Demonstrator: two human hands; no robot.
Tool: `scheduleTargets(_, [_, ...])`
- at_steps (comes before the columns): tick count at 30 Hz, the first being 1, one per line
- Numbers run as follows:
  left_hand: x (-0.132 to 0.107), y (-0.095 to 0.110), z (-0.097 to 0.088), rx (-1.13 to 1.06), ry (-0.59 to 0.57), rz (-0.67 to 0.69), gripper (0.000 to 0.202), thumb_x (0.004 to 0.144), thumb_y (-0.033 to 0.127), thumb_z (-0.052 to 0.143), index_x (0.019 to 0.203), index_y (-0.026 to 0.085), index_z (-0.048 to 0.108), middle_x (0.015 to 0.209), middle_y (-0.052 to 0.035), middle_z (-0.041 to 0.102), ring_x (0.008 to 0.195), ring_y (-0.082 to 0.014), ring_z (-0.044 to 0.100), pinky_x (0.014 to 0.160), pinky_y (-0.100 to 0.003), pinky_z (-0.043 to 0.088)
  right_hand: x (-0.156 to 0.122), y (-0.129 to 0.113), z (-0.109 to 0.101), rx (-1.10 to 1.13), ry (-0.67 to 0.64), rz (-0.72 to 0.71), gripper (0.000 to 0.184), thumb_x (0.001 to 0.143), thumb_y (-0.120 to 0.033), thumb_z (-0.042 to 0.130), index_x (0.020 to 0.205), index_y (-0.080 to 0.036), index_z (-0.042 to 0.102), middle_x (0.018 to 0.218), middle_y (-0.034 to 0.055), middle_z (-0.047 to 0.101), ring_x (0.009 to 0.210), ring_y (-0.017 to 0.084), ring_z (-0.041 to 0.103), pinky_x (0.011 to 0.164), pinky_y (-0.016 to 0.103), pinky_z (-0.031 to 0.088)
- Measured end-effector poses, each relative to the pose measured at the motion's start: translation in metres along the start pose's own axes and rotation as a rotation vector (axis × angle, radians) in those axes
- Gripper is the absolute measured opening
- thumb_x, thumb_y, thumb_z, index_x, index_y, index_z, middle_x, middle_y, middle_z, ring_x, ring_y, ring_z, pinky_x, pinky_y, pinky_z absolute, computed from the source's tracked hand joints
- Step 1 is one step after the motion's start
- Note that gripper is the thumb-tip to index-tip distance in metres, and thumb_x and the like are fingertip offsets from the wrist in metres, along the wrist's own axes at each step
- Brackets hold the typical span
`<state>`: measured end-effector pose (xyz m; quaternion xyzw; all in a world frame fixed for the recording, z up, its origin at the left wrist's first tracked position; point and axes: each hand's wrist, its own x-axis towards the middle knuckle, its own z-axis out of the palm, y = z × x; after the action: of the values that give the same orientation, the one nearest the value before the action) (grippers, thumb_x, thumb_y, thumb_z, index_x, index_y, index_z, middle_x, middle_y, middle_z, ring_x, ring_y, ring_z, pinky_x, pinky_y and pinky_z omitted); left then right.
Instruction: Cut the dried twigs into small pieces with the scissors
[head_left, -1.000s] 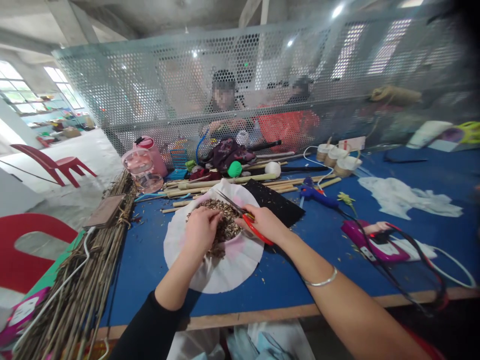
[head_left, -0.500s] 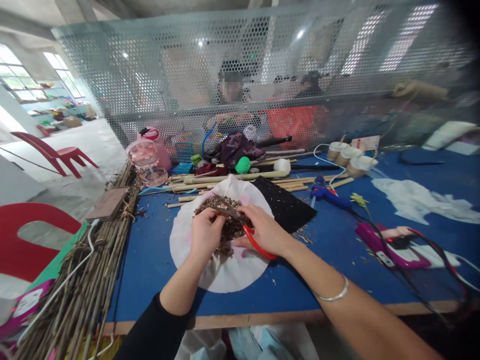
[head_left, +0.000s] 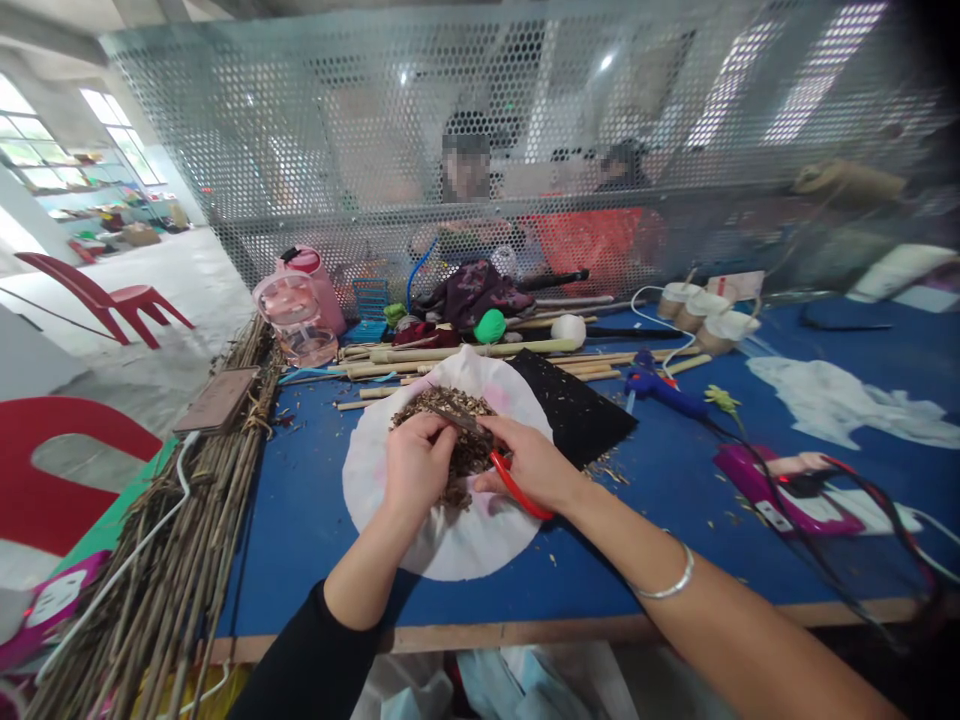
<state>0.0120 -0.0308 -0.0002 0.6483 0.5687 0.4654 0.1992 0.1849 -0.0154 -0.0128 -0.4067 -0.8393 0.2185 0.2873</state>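
Observation:
A round white sheet (head_left: 457, 540) lies on the blue table (head_left: 300, 500) with a heap of brown chopped bits (head_left: 465, 450) on it. My right hand (head_left: 536, 465) grips red-handled scissors (head_left: 510, 480), blades pointing left over the heap. My left hand (head_left: 416, 465) is closed, pinching something small and brown at the scissor blades; I cannot make it out.
A bundle of dry stalks (head_left: 172, 560) lies along the left table edge. Bamboo sticks (head_left: 480, 355), a black mat (head_left: 574, 405), a blue glue gun (head_left: 664, 390), a magenta tool with cables (head_left: 780, 490), a pink jar (head_left: 292, 320) and white cloth (head_left: 847, 400) surround the sheet. Two people sit behind the mesh screen (head_left: 525, 150).
My left hand lifted from the heap and closed up against the scissor blades. The view shifted slightly; both hands stay over the white sheet.

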Motion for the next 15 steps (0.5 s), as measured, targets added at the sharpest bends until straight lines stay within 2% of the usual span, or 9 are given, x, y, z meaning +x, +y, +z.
scheduleTargets(5, [0.0012, -0.0028, -0.0019, 0.032, -0.039, -0.044, 0.019, 0.076, 0.019, 0.052, 0.072, 0.016, 0.07, 0.072, -0.0023, 0.068, 0.067, -0.013, 0.057, 0.064, -0.023, 0.041, 0.0004, -0.0016, -0.0008, 0.01, -0.036, 0.049, 0.067, 0.06, -0.058, 0.069, 0.111, -0.017, 0.056, 0.094, 0.0082, 0.064, 0.082, 0.021, 0.058, 0.072, 0.029, 0.045])
scheduleTargets(9, [0.0032, -0.0059, -0.0029, 0.015, -0.078, -0.086, 0.018, 0.076, 0.019, 0.053, 0.072, 0.016, 0.071, 0.072, -0.0019, 0.068, 0.066, -0.0124, 0.057, 0.062, -0.022, 0.04, 0.0007, -0.002, 0.0004, -0.005, -0.083, 0.092, 0.057, 0.063, -0.057, 0.067, 0.103, -0.018, 0.06, 0.073, 0.0022, 0.062, 0.064, 0.016, 0.054, 0.058, 0.024, 0.041])
scheduleTargets(15, [0.0047, -0.0036, -0.0059, 0.115, -0.122, -0.142, 0.02, 0.077, 0.022, 0.052, 0.07, 0.017, 0.071, 0.064, -0.001, 0.066, 0.059, -0.0117, 0.055, 0.059, -0.022, 0.038, -0.0007, 0.0015, 0.0017, 0.012, -0.123, 0.144, 0.045, 0.068, -0.054, 0.064, 0.096, -0.019, 0.063, 0.06, -0.0014, 0.058, 0.053, 0.012, 0.049, 0.051, 0.022, 0.037])
